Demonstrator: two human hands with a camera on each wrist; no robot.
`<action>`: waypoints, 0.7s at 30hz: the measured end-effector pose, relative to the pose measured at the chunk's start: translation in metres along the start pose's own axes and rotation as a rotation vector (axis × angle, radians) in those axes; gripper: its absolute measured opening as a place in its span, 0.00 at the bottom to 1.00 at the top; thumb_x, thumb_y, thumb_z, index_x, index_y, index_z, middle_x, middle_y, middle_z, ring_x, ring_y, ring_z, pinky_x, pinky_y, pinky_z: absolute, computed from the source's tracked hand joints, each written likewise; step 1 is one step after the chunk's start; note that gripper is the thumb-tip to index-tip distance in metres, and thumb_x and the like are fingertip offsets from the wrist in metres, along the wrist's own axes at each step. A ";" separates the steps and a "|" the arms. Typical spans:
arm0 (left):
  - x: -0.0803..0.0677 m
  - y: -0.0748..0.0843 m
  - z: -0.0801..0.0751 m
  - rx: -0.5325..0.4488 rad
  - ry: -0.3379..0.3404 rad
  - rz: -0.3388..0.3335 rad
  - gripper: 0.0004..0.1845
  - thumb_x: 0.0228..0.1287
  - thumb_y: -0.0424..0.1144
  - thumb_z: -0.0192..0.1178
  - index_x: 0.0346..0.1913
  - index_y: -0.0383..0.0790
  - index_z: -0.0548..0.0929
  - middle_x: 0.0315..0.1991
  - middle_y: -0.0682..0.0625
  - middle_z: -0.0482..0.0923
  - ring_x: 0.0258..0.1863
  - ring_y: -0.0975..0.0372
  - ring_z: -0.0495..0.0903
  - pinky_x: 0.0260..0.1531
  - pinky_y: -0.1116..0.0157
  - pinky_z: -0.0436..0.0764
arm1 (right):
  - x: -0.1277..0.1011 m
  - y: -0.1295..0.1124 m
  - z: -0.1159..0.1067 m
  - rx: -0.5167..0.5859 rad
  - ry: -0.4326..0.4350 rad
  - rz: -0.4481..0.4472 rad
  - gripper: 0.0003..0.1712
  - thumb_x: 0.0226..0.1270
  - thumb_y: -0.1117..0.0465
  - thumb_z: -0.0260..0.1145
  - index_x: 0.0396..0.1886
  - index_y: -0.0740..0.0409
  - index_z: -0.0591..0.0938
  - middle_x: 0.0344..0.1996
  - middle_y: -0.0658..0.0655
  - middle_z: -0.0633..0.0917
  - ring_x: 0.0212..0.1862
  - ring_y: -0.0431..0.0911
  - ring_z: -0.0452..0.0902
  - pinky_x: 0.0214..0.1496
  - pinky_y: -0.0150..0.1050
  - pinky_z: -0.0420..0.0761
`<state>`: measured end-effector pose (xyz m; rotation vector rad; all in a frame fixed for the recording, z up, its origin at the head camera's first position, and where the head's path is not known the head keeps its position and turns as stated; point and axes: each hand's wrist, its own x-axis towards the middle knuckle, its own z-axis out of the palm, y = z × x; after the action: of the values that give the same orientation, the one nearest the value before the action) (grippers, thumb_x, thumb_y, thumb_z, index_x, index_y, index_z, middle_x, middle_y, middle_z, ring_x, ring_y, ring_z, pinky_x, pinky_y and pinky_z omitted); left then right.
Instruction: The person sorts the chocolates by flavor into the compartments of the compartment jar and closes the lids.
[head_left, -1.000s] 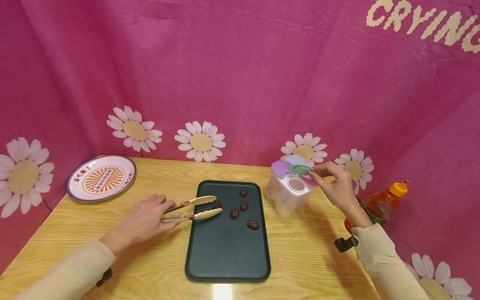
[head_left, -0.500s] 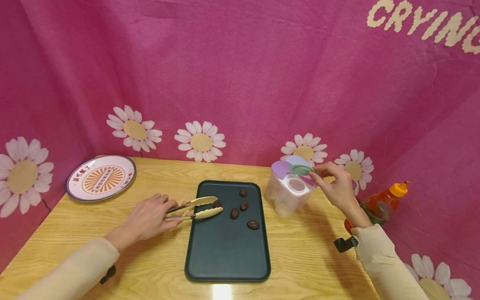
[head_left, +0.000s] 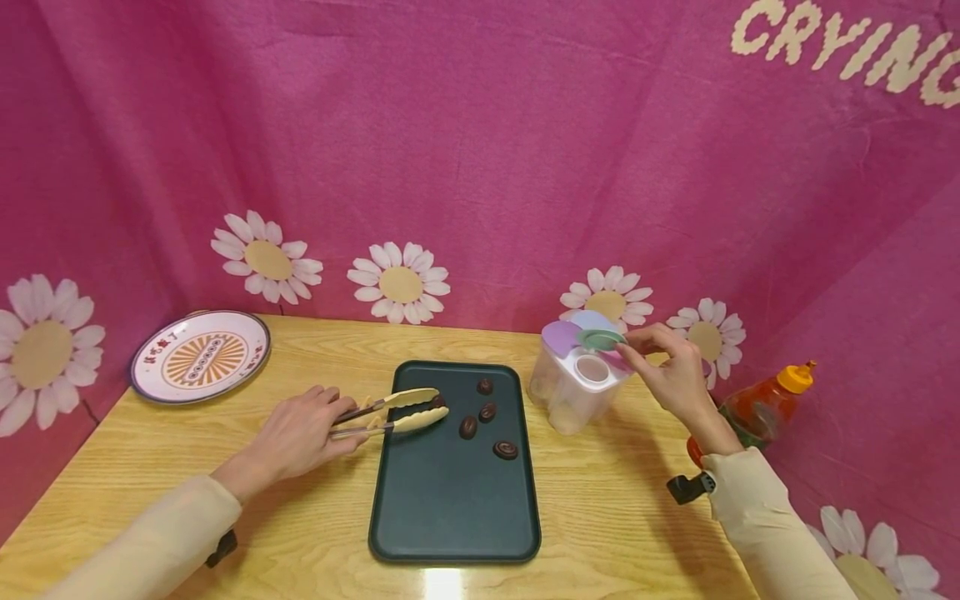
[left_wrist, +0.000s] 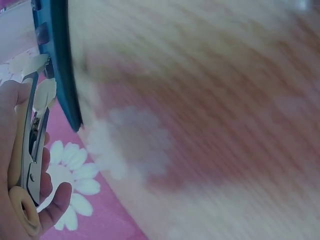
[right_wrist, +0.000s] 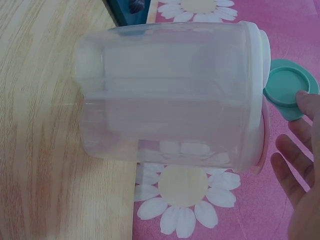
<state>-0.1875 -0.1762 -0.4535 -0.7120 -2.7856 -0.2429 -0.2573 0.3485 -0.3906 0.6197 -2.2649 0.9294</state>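
Note:
My left hand (head_left: 300, 429) grips a pair of tongs (head_left: 414, 421) with cream scalloped tips, reaching over the left edge of a dark tray (head_left: 453, 508). Between the tips sits a dark chocolate (head_left: 437, 402), partly covered by them; whether both tips touch it I cannot tell. Several other chocolates (head_left: 468, 427) lie on the tray's upper half. Right of the tray stands a translucent container (head_left: 573, 406) with coloured flaps. My right hand (head_left: 670, 371) pinches its green flap (right_wrist: 287, 86), which is raised above a round opening (head_left: 592, 368).
A white plate (head_left: 247, 327) with an orange design is at the back left. On the right, behind my forearm, is a red bottle (head_left: 757, 408) with an orange cap. A pink flowered cloth (head_left: 480, 167) hangs behind the wooden table (head_left: 600, 517).
The tongs' tips have come closer together around the chocolate and shifted slightly right, with the left hand. The right hand and the green flap stay in place.

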 end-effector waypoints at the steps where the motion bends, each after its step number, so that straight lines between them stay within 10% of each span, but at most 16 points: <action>1: 0.001 0.001 -0.001 -0.004 0.005 -0.004 0.23 0.62 0.59 0.72 0.47 0.44 0.88 0.31 0.53 0.76 0.30 0.63 0.69 0.26 0.66 0.69 | 0.000 0.000 0.000 -0.001 -0.001 0.000 0.11 0.59 0.75 0.77 0.41 0.63 0.89 0.34 0.60 0.90 0.38 0.21 0.78 0.45 0.17 0.79; 21: 0.073 0.064 -0.042 -0.066 0.103 0.083 0.27 0.63 0.62 0.69 0.54 0.46 0.87 0.42 0.48 0.85 0.37 0.59 0.78 0.32 0.61 0.81 | 0.000 0.000 0.000 0.013 0.003 -0.003 0.10 0.60 0.74 0.77 0.40 0.62 0.89 0.34 0.59 0.90 0.38 0.21 0.78 0.45 0.18 0.80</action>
<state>-0.2094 -0.0980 -0.3868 -0.8055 -2.6550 -0.3468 -0.2571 0.3483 -0.3904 0.6269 -2.2559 0.9436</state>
